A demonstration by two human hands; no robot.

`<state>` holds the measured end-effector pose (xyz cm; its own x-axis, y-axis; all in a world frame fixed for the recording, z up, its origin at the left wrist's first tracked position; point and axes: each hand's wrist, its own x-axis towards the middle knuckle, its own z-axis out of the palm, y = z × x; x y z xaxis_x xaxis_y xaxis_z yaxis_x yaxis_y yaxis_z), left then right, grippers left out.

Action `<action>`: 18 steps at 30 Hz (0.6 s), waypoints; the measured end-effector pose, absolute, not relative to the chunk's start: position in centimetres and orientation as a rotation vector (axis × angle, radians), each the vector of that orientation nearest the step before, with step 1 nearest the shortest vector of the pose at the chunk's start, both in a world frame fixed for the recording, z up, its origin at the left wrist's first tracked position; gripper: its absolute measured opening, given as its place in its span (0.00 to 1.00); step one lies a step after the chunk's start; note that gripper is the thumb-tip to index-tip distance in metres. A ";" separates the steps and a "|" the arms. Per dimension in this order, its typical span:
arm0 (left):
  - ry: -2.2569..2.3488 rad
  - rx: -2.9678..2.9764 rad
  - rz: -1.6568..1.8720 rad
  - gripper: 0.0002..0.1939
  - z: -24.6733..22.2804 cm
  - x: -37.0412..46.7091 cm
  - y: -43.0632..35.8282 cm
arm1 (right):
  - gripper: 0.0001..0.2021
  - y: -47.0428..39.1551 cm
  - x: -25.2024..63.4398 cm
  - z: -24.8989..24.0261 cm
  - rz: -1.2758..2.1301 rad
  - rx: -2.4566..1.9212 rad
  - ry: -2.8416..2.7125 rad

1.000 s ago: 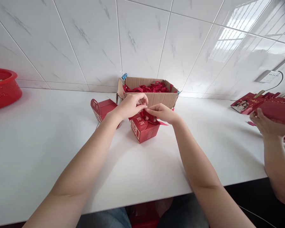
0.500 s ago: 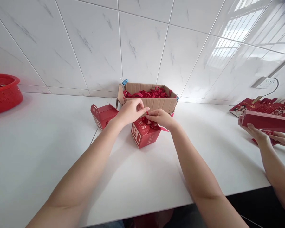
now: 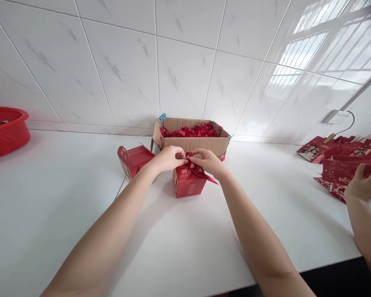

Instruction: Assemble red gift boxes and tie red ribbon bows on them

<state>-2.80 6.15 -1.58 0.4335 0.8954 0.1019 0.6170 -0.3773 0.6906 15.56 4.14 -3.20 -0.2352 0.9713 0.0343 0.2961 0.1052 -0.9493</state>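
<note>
A small red gift box [image 3: 189,187] with pale printed characters stands closed on the white counter. Red ribbon [image 3: 210,179] is gathered at its top, one loose end trailing off to the right. From the left, my left hand [image 3: 173,157] pinches the ribbon just above the lid. My right hand [image 3: 209,161] is closed on the ribbon from the other side, its fingertips close to those of the left. Exactly how the ribbon loops between the fingers is partly hidden. Beside my left wrist sits a second red box [image 3: 135,159], with its top flaps raised.
Behind the hands, a cardboard box [image 3: 191,143] holds many red ribbons, with blue clips at its corners. A red plastic basket [image 3: 8,138] is at far left. At right, a co-worker's hand [image 3: 365,185] touches a red bag [image 3: 340,169] near more red bags [image 3: 317,149].
My left hand has come down to the ribbon, and both hands are now close together over the lid. The box has turned slightly. At right, the co-worker's hands and red bag have shifted.
</note>
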 end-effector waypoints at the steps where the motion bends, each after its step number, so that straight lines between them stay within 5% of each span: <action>1: 1.254 2.122 0.641 0.11 -1.6 -2.8 6.2 | 0.09 4.2 15.6 -3.3 1.152 -1.259 -1.630; 18: 1.174 2.098 0.789 0.06 -1.0 -2.9 5.7 | 0.10 4.2 15.7 -3.4 1.165 -1.138 -1.618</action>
<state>-2.85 5.65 -0.98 0.4314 0.8787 0.2042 0.5211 -0.4275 0.7387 15.75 4.20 -3.43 -0.2542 0.9610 0.1092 0.2011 0.1630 -0.9659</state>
